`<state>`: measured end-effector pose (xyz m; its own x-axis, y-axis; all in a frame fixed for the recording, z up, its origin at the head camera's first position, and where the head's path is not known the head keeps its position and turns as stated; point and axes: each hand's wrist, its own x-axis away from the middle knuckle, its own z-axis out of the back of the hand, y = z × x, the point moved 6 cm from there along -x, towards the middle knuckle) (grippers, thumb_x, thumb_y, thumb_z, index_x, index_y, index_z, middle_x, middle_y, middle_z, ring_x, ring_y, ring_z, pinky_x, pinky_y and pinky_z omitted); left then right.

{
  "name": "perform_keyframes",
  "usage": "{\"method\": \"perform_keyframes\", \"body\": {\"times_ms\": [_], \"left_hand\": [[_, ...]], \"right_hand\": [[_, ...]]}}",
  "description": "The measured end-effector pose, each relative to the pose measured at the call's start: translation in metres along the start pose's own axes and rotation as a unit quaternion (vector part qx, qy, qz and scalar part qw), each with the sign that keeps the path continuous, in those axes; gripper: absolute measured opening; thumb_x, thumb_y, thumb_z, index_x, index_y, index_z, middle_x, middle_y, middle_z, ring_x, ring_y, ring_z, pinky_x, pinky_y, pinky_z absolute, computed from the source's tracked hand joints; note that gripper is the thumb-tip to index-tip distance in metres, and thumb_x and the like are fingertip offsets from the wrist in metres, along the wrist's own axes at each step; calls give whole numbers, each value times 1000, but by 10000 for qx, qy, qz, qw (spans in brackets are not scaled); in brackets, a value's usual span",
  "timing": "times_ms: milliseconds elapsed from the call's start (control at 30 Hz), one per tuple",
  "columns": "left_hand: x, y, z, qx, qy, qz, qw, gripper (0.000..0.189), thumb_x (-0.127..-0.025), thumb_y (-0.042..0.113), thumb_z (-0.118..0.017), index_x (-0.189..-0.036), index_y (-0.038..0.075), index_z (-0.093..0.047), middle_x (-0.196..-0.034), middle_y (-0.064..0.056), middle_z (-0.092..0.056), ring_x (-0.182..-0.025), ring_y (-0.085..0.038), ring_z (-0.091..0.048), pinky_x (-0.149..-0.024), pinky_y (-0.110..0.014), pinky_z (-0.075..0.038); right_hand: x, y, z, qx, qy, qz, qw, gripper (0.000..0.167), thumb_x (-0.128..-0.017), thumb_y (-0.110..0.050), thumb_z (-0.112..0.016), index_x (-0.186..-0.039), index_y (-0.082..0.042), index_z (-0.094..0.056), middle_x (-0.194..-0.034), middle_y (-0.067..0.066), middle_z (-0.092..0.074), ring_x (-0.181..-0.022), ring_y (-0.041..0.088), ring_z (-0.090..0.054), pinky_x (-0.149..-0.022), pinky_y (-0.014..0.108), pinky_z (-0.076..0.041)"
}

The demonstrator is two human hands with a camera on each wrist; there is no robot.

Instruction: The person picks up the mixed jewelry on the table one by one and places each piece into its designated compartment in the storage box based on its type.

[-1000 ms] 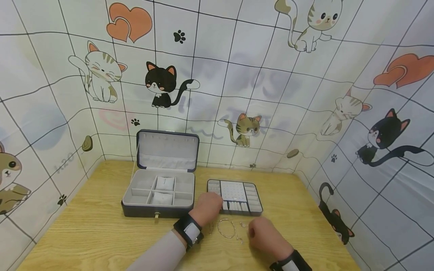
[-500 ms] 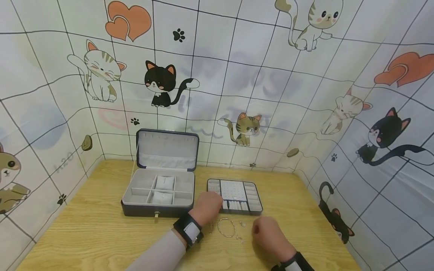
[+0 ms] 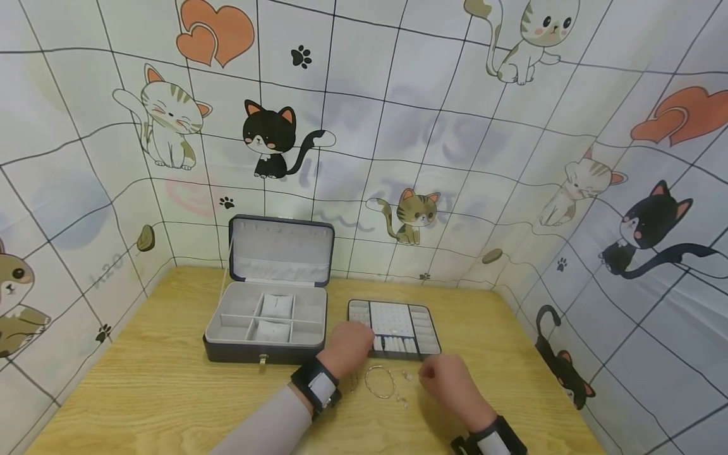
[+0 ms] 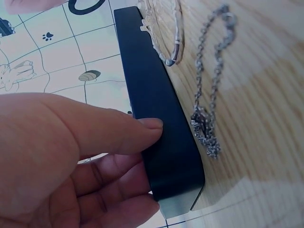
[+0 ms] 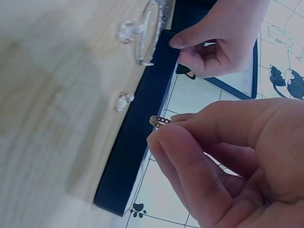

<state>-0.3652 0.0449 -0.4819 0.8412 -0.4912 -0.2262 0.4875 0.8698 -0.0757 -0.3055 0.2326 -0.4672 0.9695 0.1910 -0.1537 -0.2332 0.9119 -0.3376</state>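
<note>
My left hand (image 3: 348,347) grips the near left corner of a dark jewelry tray (image 3: 428,332); in the left wrist view its thumb presses the tray's side, with the fingers behind. A small metal ring (image 5: 159,121) with studded stones is pinched between the thumb and forefinger of my right hand (image 3: 452,382), just off the tray's front right corner. In front of the tray lie a round bangle (image 3: 366,387) and small clear-stoned earrings (image 5: 123,101). Beside my left hand a silver chain (image 4: 206,130) lies along the tray's side.
An open jewelry box (image 3: 264,355) stands left of the tray, its lid raised at the back. Two white cushions (image 3: 274,332) sit in its compartments. The tray has ring slots and a white dotted panel (image 3: 392,319). Cat-print cloth (image 3: 352,126) encloses the wooden table (image 3: 142,392).
My right hand first shifted slightly right, then forward toward the tray's front right corner. The left hand keeps its place on the tray.
</note>
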Motion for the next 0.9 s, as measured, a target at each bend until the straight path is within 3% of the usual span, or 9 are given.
{"method": "perform_keyframes", "body": {"times_ms": [367,633,900], "left_hand": [[1,-1,1,-14,120,-133,9998,16,-94,17,-73,-79,18,-73,-69,3,-67,-63,-11,-58,-51,-32,-49],[2,-3,1,-60,160,-121,9998,16,-94,16,-73,-79,19,-73,-70,3,-67,-63,-12,-58,-50,-31,-48],[2,-2,0,-30,225,-156,9996,17,-94,16,-74,-77,19,-73,-69,3,-67,-63,-13,-59,-51,-32,-48]], "right_hand": [[-10,-15,14,-148,207,174,9995,14,-80,-1,-86,-78,-13,-79,-76,-5,-74,-71,7,-62,-66,26,-54],[-23,-19,17,-318,344,212,9987,17,-83,-3,-85,-75,-16,-77,-75,-5,-74,-68,5,-60,-63,26,-53],[-39,-24,17,-541,285,5,9981,11,-83,-4,-86,-81,-14,-80,-80,-3,-76,-73,9,-63,-66,30,-55]]}}
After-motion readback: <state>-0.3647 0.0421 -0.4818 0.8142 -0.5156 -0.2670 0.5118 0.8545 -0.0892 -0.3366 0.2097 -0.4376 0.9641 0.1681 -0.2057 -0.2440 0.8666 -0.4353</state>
